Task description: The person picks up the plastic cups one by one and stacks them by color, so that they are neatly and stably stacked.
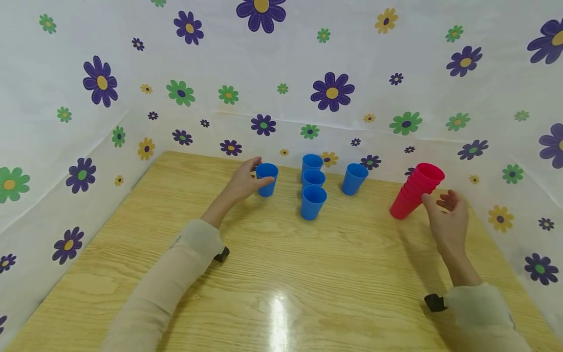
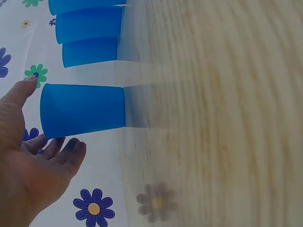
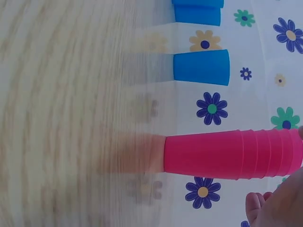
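My left hand [image 1: 243, 183] reaches around the leftmost blue cup [image 1: 266, 187], which stands upright on the table. In the left wrist view, the thumb is apart from the cup [image 2: 83, 109] on one side, and the fingertips lie close by its rim on the other. At the right, my right hand [image 1: 449, 222] is beside a stack of nested red cups [image 1: 411, 193], thumb near the upper rims and fingers loosely bent. The right wrist view shows the red stack [image 3: 203, 155] standing on the table, with part of the hand [image 3: 281, 203] at the frame's edge.
Three blue cups [image 1: 313, 208] stand in a row running front to back near the middle. Another blue cup [image 1: 353, 181] stands alone between them and the red stack. Behind the wooden table [image 1: 264, 264] hangs a white flowered cloth [image 1: 290, 58], which also lines both sides.
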Demonstrator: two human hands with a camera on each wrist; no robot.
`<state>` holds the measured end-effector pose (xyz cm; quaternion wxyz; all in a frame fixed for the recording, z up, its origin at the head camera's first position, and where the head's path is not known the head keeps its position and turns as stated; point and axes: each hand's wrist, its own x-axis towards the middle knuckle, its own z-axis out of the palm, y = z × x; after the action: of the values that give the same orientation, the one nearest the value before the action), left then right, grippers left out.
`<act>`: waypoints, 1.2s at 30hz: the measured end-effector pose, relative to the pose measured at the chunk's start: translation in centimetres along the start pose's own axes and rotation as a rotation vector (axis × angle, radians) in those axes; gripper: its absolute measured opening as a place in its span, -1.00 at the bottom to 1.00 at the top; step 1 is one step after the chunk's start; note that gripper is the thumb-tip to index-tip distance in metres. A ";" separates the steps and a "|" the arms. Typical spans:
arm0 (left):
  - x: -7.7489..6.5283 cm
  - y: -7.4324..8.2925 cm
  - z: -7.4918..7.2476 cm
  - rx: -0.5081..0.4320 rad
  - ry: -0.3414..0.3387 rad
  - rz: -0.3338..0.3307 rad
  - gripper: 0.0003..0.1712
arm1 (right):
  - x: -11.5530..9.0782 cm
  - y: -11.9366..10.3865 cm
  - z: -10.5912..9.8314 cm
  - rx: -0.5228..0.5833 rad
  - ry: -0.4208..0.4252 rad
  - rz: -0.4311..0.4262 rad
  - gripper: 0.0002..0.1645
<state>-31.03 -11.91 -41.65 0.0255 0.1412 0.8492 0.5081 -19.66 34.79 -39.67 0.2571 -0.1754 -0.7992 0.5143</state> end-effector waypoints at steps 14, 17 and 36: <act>0.9 -0.2 0.9 0.059 -0.011 -0.051 -0.01 | -2.6 -2.1 1.7 0.106 0.134 -0.294 -0.53; 0.9 -0.3 0.9 0.068 -0.009 -0.050 -0.04 | -3.0 -2.1 2.2 0.105 0.099 -0.311 -0.52; 0.0 -0.3 0.3 0.081 -0.086 -0.036 -0.16 | -5.6 -2.4 4.2 -0.135 -0.346 -0.207 -0.37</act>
<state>-31.07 -11.81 -42.04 0.0653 0.1483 0.8697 0.4662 -17.67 27.63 -40.23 0.1553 -0.0182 -0.8779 0.4526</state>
